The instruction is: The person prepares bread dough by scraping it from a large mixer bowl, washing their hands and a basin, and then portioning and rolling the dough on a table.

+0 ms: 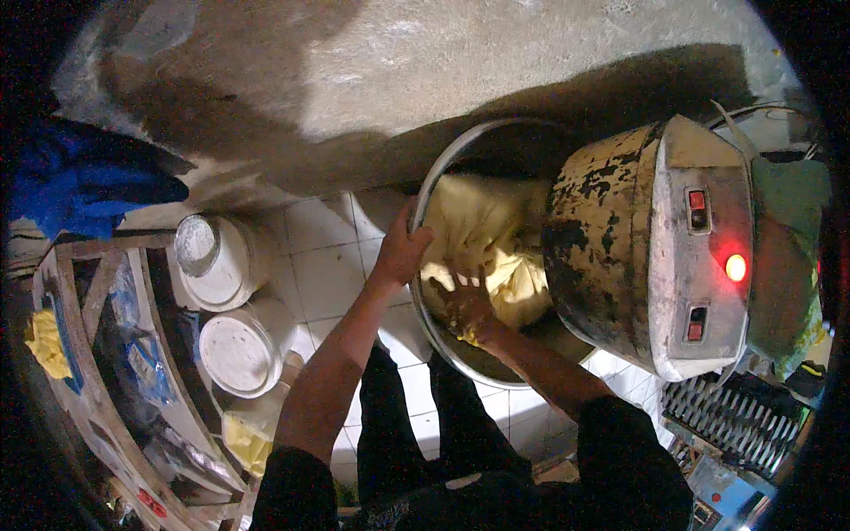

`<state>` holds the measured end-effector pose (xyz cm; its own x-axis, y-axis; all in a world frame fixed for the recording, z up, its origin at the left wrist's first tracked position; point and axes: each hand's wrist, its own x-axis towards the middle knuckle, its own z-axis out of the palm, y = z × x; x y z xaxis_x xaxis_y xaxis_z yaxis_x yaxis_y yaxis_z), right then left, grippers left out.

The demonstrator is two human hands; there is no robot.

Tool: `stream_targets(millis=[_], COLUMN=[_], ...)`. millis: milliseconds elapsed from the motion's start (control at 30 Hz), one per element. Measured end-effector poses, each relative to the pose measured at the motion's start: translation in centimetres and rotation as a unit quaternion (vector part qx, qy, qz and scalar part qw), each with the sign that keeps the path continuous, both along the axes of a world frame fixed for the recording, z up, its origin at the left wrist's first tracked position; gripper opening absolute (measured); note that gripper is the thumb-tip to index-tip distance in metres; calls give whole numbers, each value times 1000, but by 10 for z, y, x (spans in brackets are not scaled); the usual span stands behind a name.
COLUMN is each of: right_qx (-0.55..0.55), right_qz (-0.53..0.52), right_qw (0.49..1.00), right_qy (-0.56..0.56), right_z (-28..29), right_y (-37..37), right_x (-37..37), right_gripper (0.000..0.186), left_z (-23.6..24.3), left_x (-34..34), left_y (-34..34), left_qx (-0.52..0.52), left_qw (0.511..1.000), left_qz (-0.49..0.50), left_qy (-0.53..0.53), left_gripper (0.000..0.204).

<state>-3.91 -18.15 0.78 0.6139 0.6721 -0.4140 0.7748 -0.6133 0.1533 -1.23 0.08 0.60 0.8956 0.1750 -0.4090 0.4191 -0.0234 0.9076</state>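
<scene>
A large metal mixing bowl [428, 329] holds a mass of pale yellow dough [474, 208]. My left hand [403, 252] grips the bowl's left rim, its thumb turned inward over the edge. Inside the bowl, my right hand [467, 310] lies against the lower left part of the dough with its fingers spread. Yellow bits of dough cling near its wrist. The worn, paint-chipped head of a mixer [602, 239] covers the bowl's right side and hides part of the dough. On the mixer's end panel, a red light [736, 268] glows between two switches.
Two white lidded buckets [239, 352] stand at the left beside a wooden rack [66, 301] with plastic packets. Blue cloth [84, 173] hangs above the rack. A rough wall [425, 62] rises behind the bowl; a slatted metal rack [730, 425] sits at the lower right.
</scene>
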Motion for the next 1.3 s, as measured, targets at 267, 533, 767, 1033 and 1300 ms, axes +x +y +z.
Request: stream_targets(millis=[267,533,767,1033,1300], right_qx=[507,32,83,651,770], right_qz=[-411,-125,-171,-372,-236], right_qw=[717,981,973,328,-102], right_qy=[242,142,132,575,583], right_z=[-251,-43,-111,23,180], right_y=[23,-38,-101,-78,8], right_x=[175,43,37,25,84], right_gripper=[46,35,55,61,48], left_z=[28,11,21,41,116], left_x=[37,-7,2,-55,-156], left_y=[-31,2,-26,-34,-79], left_qx=[-78,35,-12,-12,-149], left_qw=[996,997,999,998,984], left_qz=[-47,-61,-41,-12,-68], left_qy=[-22,23,-19,56,-75], left_gripper=[67,69,70,74,63])
